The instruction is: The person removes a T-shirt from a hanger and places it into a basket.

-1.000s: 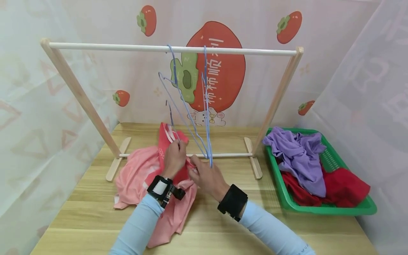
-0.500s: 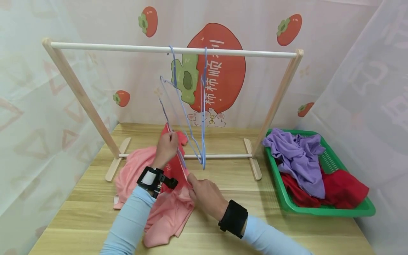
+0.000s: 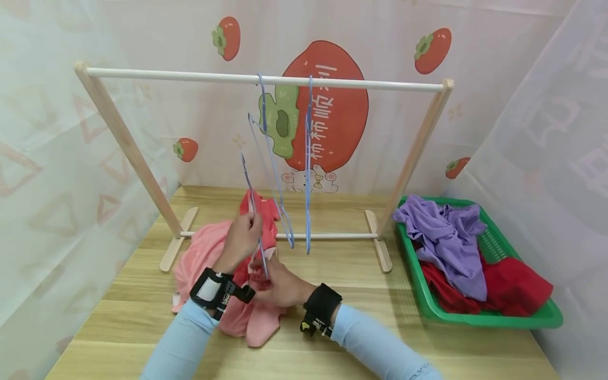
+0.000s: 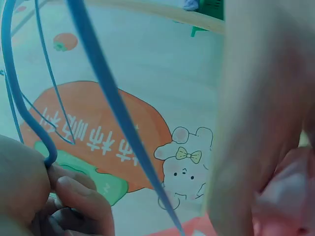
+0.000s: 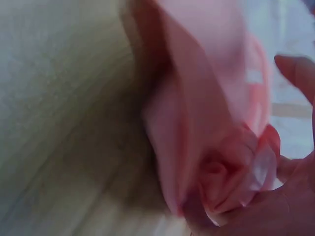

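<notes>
A blue wire hanger (image 3: 246, 174) stands tilted in the head view, its hook end up, with my left hand (image 3: 241, 236) gripping it near the middle. The left wrist view shows the curled fingers (image 4: 81, 199) of that hand around the blue wire. A pink and red shirt (image 3: 201, 250) lies bunched on the table below and about the hanger. My right hand (image 3: 285, 284) holds a gathered part of the shirt close to the hanger's lower end. In the right wrist view, bunched pink cloth (image 5: 231, 167) sits against its fingers, with the thumb held apart. Shirt and wrists partly hide the hanger's lower part.
Two more blue hangers, one left (image 3: 273, 169) and one right (image 3: 308, 184), hang from the white rail (image 3: 190, 76) of a wooden-legged rack. At right stands a green basket (image 3: 427, 301) with a purple garment (image 3: 448, 243) and red cloth (image 3: 513, 287).
My right hand has moved left, into the shirt's cloth beside the hanger. The left hand has shifted slightly left and down with the hanger. The hanging hangers have swung apart.
</notes>
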`<move>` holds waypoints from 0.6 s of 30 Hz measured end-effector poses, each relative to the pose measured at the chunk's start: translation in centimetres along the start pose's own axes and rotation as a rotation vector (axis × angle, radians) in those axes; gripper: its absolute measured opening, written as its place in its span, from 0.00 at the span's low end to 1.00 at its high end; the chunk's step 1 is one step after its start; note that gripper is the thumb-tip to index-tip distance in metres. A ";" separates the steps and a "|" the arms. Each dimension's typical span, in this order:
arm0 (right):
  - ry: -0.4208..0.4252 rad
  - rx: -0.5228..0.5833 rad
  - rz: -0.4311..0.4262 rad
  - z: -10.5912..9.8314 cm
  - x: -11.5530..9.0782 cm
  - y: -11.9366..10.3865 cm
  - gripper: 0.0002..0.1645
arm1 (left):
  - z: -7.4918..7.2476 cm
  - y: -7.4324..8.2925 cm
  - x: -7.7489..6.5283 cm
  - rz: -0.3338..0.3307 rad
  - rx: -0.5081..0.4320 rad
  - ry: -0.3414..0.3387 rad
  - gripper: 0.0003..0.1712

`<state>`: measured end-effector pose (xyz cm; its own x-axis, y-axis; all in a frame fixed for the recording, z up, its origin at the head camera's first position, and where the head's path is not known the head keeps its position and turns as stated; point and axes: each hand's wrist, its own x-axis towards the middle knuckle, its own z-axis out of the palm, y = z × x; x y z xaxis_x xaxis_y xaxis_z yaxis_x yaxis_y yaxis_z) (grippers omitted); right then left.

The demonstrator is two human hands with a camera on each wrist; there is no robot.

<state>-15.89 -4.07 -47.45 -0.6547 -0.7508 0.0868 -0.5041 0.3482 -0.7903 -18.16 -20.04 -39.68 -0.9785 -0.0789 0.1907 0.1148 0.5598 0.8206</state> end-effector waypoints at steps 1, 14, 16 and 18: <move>0.012 -0.081 0.004 0.4 0.3 0.0 0.49 | -0.2 0.0 -0.3 -0.009 0.021 -0.003 0.26; 0.103 -0.760 0.359 3.4 6.1 -0.7 0.77 | -5.1 2.2 -6.3 -0.018 0.144 -0.105 0.24; 0.145 -0.812 0.386 3.5 7.4 -0.2 0.78 | -6.1 3.2 -7.5 0.004 0.146 -0.127 0.25; 0.171 -0.861 0.405 3.3 8.3 0.1 0.77 | -7.1 4.2 -8.7 0.031 0.150 -0.144 0.26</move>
<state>-19.51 -12.13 -48.85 -0.9086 -0.4150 0.0464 -0.4174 0.9060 -0.0703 -7.98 -22.83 -34.05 -0.9905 0.0527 0.1269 0.1289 0.6773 0.7243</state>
